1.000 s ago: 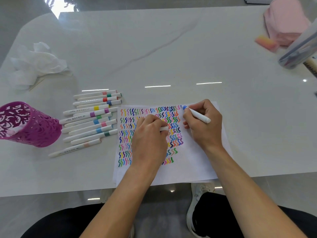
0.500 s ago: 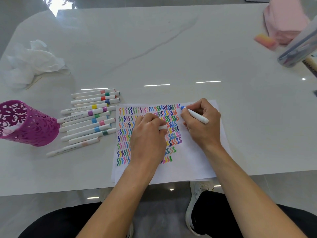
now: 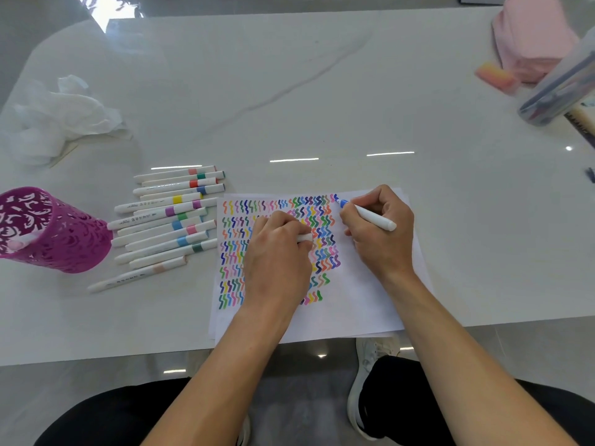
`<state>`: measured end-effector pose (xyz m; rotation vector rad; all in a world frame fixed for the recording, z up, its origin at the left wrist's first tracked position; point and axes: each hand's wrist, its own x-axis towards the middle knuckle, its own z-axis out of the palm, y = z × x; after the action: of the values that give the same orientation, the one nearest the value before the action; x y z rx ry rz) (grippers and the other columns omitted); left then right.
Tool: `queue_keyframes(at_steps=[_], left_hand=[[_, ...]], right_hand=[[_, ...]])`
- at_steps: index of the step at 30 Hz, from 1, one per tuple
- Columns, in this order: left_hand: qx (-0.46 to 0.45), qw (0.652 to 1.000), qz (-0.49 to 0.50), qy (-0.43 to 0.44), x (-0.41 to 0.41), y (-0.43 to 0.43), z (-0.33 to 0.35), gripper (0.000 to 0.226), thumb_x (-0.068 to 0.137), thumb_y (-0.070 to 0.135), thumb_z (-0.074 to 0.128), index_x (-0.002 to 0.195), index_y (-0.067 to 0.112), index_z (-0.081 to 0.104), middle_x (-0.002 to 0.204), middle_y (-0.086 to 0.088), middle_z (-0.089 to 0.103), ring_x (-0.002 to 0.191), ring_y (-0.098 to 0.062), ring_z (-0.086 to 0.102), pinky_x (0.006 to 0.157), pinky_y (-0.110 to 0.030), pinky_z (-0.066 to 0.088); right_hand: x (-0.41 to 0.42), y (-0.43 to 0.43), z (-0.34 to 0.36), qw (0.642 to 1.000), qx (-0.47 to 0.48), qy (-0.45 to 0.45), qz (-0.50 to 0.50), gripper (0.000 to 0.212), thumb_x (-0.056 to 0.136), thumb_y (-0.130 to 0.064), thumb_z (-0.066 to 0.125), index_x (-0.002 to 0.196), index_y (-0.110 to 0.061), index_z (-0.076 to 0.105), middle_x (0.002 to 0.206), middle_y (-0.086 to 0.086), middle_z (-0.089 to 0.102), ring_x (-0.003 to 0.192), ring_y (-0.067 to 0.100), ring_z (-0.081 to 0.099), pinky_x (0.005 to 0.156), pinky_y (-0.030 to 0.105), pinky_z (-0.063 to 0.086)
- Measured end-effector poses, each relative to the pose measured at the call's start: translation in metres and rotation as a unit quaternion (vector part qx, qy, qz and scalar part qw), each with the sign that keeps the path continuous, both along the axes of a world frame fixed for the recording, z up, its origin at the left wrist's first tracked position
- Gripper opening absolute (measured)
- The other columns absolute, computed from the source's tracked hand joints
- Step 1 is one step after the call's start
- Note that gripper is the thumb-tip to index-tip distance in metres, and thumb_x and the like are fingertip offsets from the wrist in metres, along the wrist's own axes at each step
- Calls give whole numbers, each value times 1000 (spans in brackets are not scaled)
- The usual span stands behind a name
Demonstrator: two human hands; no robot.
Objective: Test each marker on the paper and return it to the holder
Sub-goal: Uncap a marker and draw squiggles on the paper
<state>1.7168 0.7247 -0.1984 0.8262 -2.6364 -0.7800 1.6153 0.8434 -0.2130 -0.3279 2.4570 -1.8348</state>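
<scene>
Far L on the bench (image 3: pixel 289 91): purple holder (image 3: pixel 64 239) w/ one pink-capped marker (image 3: pixel 19 243) inside, crumpled tissue (image 3: pixel 61 117) behind it. Just R of the holder, a row of capped markers (image 3: pixel 167 220) lies flat, next to the paper (image 3: pixel 363 300). Left hand (image 3: pixel 277 262) rests on the paper over the squiggles, fingers curled round a white cap (image 3: pixel 304 238). Right hand (image 3: pixel 383 233) grips the blue marker (image 3: pixel 370 216) pen-style, tip on the paper at the top row's R end. Far R: pink cloth (image 3: pixel 531 37), clear case (image 3: pixel 560 88).

Cap (image 3: pixel 304 238) mostly inside left hand (image 3: pixel 277 259)
</scene>
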Motion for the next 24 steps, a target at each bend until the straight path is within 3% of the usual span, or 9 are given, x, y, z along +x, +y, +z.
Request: queue_keyframes(at_steps=[4, 9, 12, 16, 20, 22, 24], left_hand=[[-9, 1000, -14, -2, 2, -1, 1, 15, 91, 19, 74, 105, 16, 78, 106, 5, 67, 97, -5, 46, 82, -19, 35], [-8, 1000, -29, -2, 5, 2, 5, 14, 91, 20, 73, 104, 16, 78, 106, 5, 68, 103, -12, 56, 83, -19, 36], [5, 1000, -12, 18, 7, 4, 7, 14, 88, 20, 77, 102, 18, 77, 105, 6, 66, 99, -12, 58, 81, -20, 37], [1, 1000, -4, 28, 10, 3, 10, 17, 85, 23, 80, 102, 21, 77, 106, 6, 67, 99, -12, 59, 81, -22, 36], [16, 999, -3, 34, 16, 1, 11, 18, 89, 28, 76, 106, 23, 75, 110, 7, 68, 102, -11, 60, 81, -18, 36], [46, 997, 3, 57, 19, 1, 11, 18, 93, 33, 71, 109, 26, 74, 111, 9, 69, 100, -10, 61, 81, -16, 41], [86, 993, 22, 77, 21, 0, 11, 19, 98, 37, 64, 113, 30, 72, 110, 10, 69, 97, -12, 63, 83, -29, 53]], right_hand=[[1, 1, 3, 1000, -21, 0, -1, 14, 81, -32, 72, 78, -41, 61, 77, -2, 71, 67, 27, 71, 56, 45, 60], [6, 5, 8, 998, -62, -4, 15, 15, 86, -29, 73, 95, -29, 61, 82, 1, 72, 67, 25, 71, 54, 35, 59], [10, 6, 11, 996, -79, -8, 30, 13, 86, -28, 74, 94, -28, 63, 84, 5, 73, 72, 26, 73, 55, 29, 56], [15, 8, 16, 995, -89, -6, 40, 12, 87, -24, 75, 95, -23, 65, 84, 3, 73, 76, 25, 73, 59, 36, 59], [18, 9, 23, 994, -105, 4, 39, 11, 87, -23, 75, 95, -23, 66, 84, 5, 73, 75, 26, 72, 59, 32, 56], [19, 9, 26, 993, -108, 2, 42, 11, 88, -21, 75, 95, -21, 67, 84, 6, 73, 74, 26, 72, 59, 32, 56], [21, 8, 30, 993, -110, -3, 47, 9, 89, -18, 75, 95, -18, 69, 82, 6, 73, 71, 24, 71, 59, 33, 56]])
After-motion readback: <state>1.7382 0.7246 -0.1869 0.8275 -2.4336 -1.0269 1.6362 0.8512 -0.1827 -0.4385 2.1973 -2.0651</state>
